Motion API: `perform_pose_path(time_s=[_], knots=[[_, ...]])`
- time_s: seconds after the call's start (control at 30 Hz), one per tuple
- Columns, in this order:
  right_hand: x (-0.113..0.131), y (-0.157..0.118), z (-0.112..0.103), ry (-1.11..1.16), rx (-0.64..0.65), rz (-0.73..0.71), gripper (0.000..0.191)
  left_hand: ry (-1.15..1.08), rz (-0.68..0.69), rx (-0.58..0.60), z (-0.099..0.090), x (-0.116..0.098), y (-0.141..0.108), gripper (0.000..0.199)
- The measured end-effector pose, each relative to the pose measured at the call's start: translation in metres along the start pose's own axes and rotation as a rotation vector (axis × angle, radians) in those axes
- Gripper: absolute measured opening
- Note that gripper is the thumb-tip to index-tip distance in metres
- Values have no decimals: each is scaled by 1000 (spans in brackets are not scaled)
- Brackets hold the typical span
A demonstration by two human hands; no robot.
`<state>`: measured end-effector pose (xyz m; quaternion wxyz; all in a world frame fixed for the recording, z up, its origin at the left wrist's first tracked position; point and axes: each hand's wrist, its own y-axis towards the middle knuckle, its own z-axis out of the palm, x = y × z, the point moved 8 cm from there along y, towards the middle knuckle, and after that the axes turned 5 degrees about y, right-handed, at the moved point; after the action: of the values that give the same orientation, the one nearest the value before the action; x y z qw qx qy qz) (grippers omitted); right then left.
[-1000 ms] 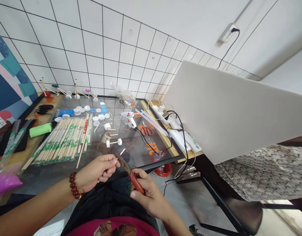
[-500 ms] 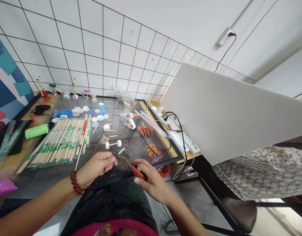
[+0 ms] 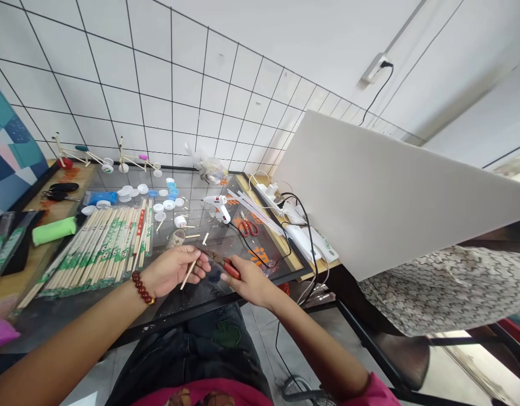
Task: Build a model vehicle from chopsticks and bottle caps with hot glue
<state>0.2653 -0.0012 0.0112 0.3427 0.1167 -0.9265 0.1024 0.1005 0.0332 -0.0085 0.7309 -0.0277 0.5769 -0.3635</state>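
My left hand (image 3: 175, 272), with a dark red bead bracelet at the wrist, is closed on a short wooden stick (image 3: 188, 276) that slants down below the fingers. In my right hand (image 3: 255, 283) is a pair of pliers (image 3: 232, 268) with red handles and dark, worn jaws. The jaws reach left to the fingertips of my left hand, by the upper end of the stick; whether they grip it I cannot tell. Just beyond the hands lie a small white piece (image 3: 206, 238) and a cut stick (image 3: 193, 235). The pair of white caps on a stick is hidden.
Packaged chopsticks (image 3: 103, 248) lie left. Behind them are white and blue bottle caps (image 3: 169, 204). A glue gun (image 3: 219, 207), glue sticks (image 3: 260, 211), red scissors (image 3: 248, 226) and a power strip (image 3: 268, 197) with cables stand right. A large pale board (image 3: 382, 192) blocks the right side.
My left hand has moved slightly up and turned, bringing the slanted stick into sight. The pliers have shifted up and left with my right hand. The view has moved a little.
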Motion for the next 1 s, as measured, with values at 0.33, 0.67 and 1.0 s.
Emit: perform_pose_path(time_s=[0.33, 0.67, 1.0], knots=[[-3, 7, -5, -276, -66, 68, 29, 476, 277, -136, -1, -15, 19, 70], [10, 20, -10, -413, -226, -38, 34, 1051, 868, -140, -1, -45, -13, 29], [13, 12, -4, -334, -304, -79, 58, 983, 778, -85, -7, -34, -4, 34]])
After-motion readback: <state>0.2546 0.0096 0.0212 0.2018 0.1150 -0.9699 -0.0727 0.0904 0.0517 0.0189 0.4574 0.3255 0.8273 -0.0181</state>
